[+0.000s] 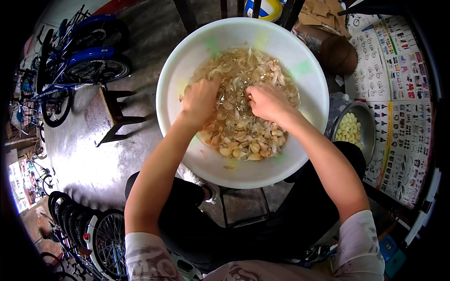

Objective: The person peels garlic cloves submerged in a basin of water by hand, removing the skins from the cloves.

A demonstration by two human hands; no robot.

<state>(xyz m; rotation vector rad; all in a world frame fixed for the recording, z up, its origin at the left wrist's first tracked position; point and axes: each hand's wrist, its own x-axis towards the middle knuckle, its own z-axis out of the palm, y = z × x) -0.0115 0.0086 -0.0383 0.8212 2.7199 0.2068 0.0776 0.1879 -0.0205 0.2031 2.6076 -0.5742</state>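
Observation:
A large white plastic basin (176,84) in front of me holds water with garlic cloves (254,147) and many loose papery skins (248,61). Over the left side of the water is my left hand (201,99), back up, its fingertips hidden among the skins. On the right, my right hand (270,102) has its fingers curled in at the water's surface; what they hold, if anything, is hidden. Whole cloves gather mostly at the basin's near side, under and between my forearms.
A metal bowl (370,129) of pale peeled cloves (348,129) stands right of the basin. Left is a small wooden stool (101,112), with bicycles (96,68) beyond. A printed sheet (393,103) covers the right side. A ball (268,10) lies behind the basin.

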